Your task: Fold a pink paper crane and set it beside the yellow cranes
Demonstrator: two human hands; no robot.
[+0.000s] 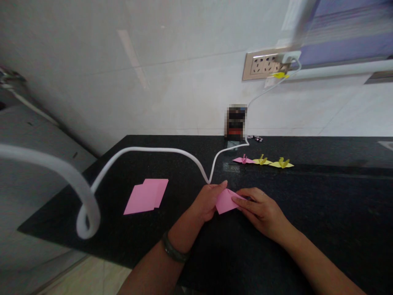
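Observation:
A folded piece of pink paper [226, 201] is held between both hands, just over the dark countertop. My left hand [208, 201] grips its left edge, thumb on top. On the other side, my right hand [260, 209] pinches the right corner between thumb and fingers. Farther back stand a pink paper crane [244, 159] and two yellow paper cranes, one in the middle [262, 161] and one at the right end [281, 164], all in a row. Flat pink paper sheets [145, 197] overlap each other to the left of my hands.
A thick white cable [159, 149] loops across the left side and runs to a blurred-out upright device [236, 123] against the wall. A wall socket [260, 64] holds a plugged-in charger. The black countertop [337, 213] ends at its front-left edge.

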